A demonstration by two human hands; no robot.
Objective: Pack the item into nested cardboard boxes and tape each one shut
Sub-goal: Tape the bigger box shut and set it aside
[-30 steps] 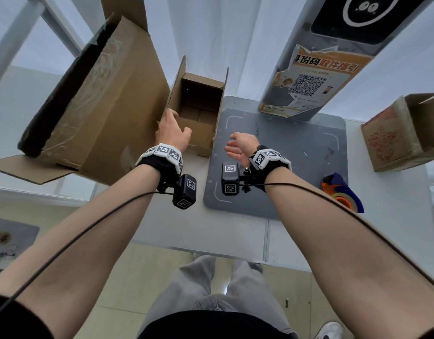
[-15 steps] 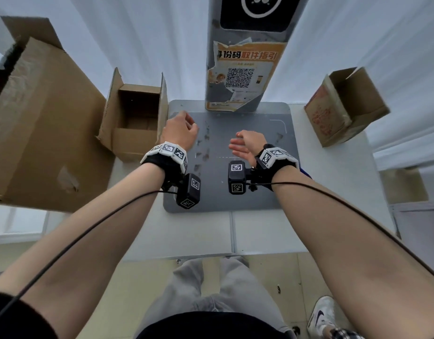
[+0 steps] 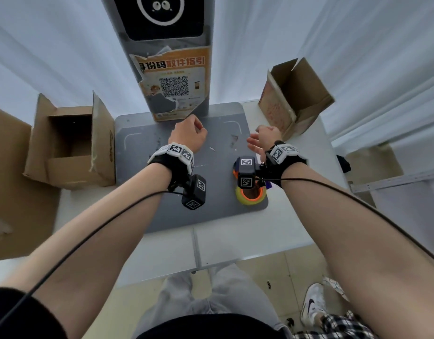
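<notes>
A grey rectangular mat point(image 3: 147, 211) lies on the white table point(image 3: 235, 238). A grey upright kiosk column point(image 3: 162, 52) stands at the mat's far edge, bearing an orange poster with a QR code point(image 3: 173, 80). White pleated curtains point(image 3: 64, 57) hang behind. A white sneaker point(image 3: 313, 302) rests on the beige floor point(image 3: 296, 267).

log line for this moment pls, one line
left hand: curled, empty, over grey mat | right hand: open, empty | boxes: small box open | tape roll: on mat, untouched

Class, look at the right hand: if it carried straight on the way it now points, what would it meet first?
Most likely the open cardboard box at the table's far right; the right hand points toward it with nothing visible between, though depth is unclear.
</notes>
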